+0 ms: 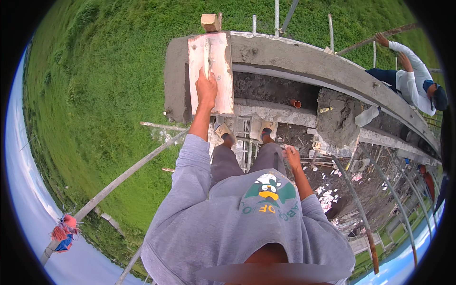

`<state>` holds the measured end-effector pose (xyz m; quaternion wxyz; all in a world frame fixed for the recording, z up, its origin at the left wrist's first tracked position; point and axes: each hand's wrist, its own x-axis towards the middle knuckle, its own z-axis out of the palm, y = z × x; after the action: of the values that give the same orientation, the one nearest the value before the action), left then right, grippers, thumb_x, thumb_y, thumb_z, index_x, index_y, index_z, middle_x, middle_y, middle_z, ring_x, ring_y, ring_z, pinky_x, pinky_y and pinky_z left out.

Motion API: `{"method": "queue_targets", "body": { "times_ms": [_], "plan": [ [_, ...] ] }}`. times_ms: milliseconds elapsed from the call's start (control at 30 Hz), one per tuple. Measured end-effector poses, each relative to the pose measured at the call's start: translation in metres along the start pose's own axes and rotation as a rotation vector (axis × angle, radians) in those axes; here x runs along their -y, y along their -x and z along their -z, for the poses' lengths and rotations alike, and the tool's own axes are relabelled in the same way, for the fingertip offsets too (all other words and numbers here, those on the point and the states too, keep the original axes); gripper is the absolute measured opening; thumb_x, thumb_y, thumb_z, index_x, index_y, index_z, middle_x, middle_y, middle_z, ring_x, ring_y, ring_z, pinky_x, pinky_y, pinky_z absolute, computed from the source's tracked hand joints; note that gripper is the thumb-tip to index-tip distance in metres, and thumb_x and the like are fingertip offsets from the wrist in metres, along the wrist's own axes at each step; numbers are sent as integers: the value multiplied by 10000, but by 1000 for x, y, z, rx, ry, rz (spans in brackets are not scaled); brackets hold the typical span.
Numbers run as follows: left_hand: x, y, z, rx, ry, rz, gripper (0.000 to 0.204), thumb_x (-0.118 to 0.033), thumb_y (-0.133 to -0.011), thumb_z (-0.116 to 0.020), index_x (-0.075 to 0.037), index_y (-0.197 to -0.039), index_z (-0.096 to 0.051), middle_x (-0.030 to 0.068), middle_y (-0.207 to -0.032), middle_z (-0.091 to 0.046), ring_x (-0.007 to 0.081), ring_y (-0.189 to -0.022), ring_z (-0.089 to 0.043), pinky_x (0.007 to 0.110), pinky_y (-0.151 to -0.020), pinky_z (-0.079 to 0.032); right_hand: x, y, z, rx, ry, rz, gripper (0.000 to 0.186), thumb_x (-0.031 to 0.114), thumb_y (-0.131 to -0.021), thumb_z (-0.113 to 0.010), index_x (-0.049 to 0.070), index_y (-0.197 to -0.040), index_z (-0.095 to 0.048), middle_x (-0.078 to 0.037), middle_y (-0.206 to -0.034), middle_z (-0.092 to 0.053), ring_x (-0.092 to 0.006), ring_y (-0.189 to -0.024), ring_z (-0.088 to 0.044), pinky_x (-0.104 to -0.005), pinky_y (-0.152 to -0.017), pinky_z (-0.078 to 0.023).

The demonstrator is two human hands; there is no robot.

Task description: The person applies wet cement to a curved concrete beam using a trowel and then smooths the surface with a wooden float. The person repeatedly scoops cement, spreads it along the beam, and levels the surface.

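Head view, one frame.

- Left hand (206, 90): arm stretched forward, fingers closed around the handle of a wooden plastering float (211, 71). The float lies flat, long side pointing away from the person, on the fresh grey cement top of a concrete wall (285, 59), at the wall's left end.
- Right hand (292, 156): resting low beside the right thigh, fingers loosely curled, holding nothing that shows.
- Wood block (210, 22): small, square, just beyond the float's far end.
- Orange pipe end (296, 103): sticking out of the trench behind the wall.
- Mortar heap (338, 118): right of the pipe, on a ledge.
- Feet in sandals (223, 130): standing on scaffold planks below the wall.
- Second person (415, 78): white sleeves, leaning over the wall at far right.
- Grass (104, 85): well below, left.
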<state>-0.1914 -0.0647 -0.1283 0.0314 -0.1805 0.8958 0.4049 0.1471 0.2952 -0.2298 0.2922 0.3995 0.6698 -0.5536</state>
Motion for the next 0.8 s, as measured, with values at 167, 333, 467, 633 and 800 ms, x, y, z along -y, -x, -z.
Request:
{"method": "queue_targets", "body": {
  "times_ms": [167, 333, 467, 633, 800],
  "plan": [
    [14, 10, 5, -82, 50, 6, 350, -150, -1029, -552, 38, -1324, -542, 316, -1064, -709, 498, -995, -678, 518, -840, -520, -13, 2, 8, -19, 48, 18, 419, 408, -1028, -607, 37, -1199, -698, -66, -936, -726, -139, -804, -660, -298, -744, -524],
    [10, 82, 10, 129, 36, 122, 405, -151, -1026, -554, -9, -1404, -516, 333, -1078, -691, 511, -1041, -661, 496, -875, -518, 22, -9, -2, 39, -9, 0, 420, 408, -1026, -610, 48, -1229, -686, -64, -952, -723, -145, -817, -661, -298, -751, -523],
    [-3, 75, 68, 451, -45, -191, 440, -184, -1014, -589, -57, -1431, -530, 264, -1240, -682, 452, -1146, -658, 441, -971, -507, 41, -8, 0, 49, -38, 46, 428, 416, -1023, -614, 47, -1228, -679, -74, -950, -717, -149, -826, -662, -300, -769, -527],
    [-41, -9, 90, 709, -504, -557, 450, -310, -957, -681, -155, -1374, -614, 192, -946, -742, 406, -819, -692, 479, -785, -539, 12, -12, 16, 16, 5, 21, 421, 398, -1022, -617, 28, -1211, -686, -85, -942, -722, -153, -788, -666, -299, -750, -538],
    [-39, -70, 62, 773, -589, -745, 495, -457, -948, -685, -165, -1344, -630, 174, -822, -725, 406, -822, -688, 512, -756, -524, -33, -9, 40, -55, 42, -2, 405, 373, -1022, -618, 20, -1208, -694, -92, -918, -725, -150, -760, -668, -295, -710, -544]
  ]
}}
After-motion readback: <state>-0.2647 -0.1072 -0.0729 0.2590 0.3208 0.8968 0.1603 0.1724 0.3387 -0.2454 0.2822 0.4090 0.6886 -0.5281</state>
